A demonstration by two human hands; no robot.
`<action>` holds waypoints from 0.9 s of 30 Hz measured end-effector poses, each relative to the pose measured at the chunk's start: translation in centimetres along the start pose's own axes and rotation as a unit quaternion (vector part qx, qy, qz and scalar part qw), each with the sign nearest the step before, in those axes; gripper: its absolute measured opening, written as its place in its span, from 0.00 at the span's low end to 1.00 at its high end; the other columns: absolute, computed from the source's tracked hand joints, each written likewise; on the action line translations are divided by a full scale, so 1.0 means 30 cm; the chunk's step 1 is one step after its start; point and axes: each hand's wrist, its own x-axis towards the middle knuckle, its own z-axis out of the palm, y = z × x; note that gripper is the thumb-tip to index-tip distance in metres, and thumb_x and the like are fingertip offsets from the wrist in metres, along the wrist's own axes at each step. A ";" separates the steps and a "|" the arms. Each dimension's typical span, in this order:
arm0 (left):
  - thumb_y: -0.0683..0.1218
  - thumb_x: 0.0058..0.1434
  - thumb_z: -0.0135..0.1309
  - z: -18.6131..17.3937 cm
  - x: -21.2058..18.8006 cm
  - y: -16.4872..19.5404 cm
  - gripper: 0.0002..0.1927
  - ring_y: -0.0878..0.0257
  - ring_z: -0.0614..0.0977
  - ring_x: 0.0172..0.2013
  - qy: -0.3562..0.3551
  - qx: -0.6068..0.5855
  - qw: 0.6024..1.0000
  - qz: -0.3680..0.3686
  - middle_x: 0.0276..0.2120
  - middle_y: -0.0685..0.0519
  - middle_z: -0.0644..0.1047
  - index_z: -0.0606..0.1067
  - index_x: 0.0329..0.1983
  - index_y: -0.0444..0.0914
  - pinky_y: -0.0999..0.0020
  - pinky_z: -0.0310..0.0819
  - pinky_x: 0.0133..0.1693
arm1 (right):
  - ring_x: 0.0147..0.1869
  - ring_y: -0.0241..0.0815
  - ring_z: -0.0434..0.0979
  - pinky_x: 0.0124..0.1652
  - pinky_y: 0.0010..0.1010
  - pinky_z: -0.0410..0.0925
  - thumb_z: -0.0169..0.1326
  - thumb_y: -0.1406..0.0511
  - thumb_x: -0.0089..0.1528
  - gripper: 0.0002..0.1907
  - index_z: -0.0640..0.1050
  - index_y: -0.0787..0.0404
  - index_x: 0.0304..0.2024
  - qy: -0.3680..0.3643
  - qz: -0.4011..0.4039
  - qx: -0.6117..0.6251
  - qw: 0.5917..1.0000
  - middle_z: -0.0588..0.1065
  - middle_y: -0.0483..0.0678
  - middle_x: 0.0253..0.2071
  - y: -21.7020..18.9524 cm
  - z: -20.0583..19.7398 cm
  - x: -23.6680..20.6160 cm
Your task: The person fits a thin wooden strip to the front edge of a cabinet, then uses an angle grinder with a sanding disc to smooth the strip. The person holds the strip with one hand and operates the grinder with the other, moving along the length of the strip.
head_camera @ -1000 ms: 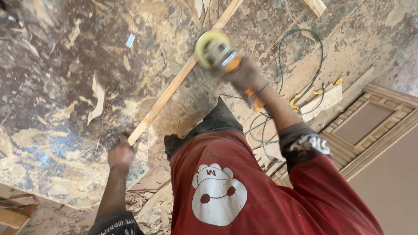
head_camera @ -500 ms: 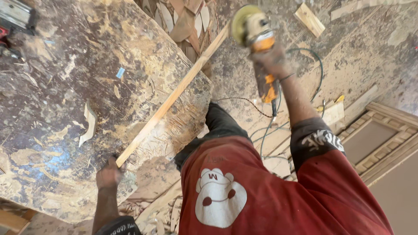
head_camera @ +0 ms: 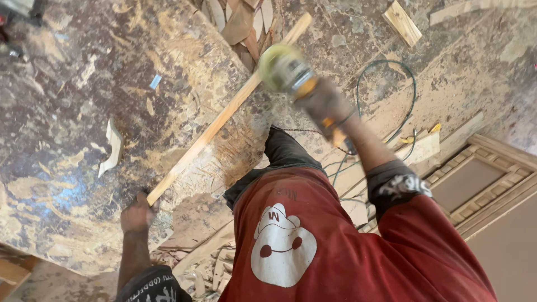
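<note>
Head view showed the left hand [head_camera: 136,214] closed around the near end of one long wooden strip [head_camera: 224,114] lying diagonally on the stained workbench [head_camera: 67,128], while the right hand [head_camera: 327,106] was wrapped tight around a single yellow angle grinder [head_camera: 285,68] held over the strip's far part. With only one end pinned, the strip could have chattered or kicked if the disc bit in, and the one green cable [head_camera: 405,84] looped on the floor might have snagged a foot. One pale wood chip [head_camera: 113,146] lay on the bench.
</note>
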 end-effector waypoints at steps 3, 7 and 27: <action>0.62 0.65 0.53 0.015 0.001 -0.006 0.23 0.47 0.84 0.29 0.066 -0.005 0.997 0.025 0.32 0.44 0.80 0.67 0.45 0.38 0.51 0.81 0.33 | 0.33 0.33 0.76 0.33 0.25 0.73 0.63 0.63 0.57 0.13 0.77 0.57 0.43 0.019 -0.016 0.205 0.979 0.77 0.41 0.34 0.100 -0.172 0.119; 0.61 0.60 0.57 0.013 -0.002 -0.012 0.27 0.45 0.83 0.29 0.160 -0.050 0.984 0.057 0.32 0.41 0.80 0.68 0.48 0.36 0.49 0.80 0.31 | 0.37 0.34 0.79 0.39 0.25 0.76 0.66 0.67 0.56 0.16 0.80 0.62 0.46 0.126 -0.026 0.271 0.954 0.79 0.44 0.39 0.173 -0.227 0.159; 0.35 0.65 0.49 0.046 0.019 -0.059 0.02 0.64 0.73 0.15 0.196 0.055 0.970 0.130 0.47 0.30 0.80 0.70 0.38 0.34 0.69 0.68 0.14 | 0.41 0.46 0.83 0.43 0.36 0.76 0.78 0.51 0.46 0.36 0.77 0.68 0.42 -0.105 -0.075 -0.017 0.992 0.80 0.56 0.39 -0.519 0.713 -0.418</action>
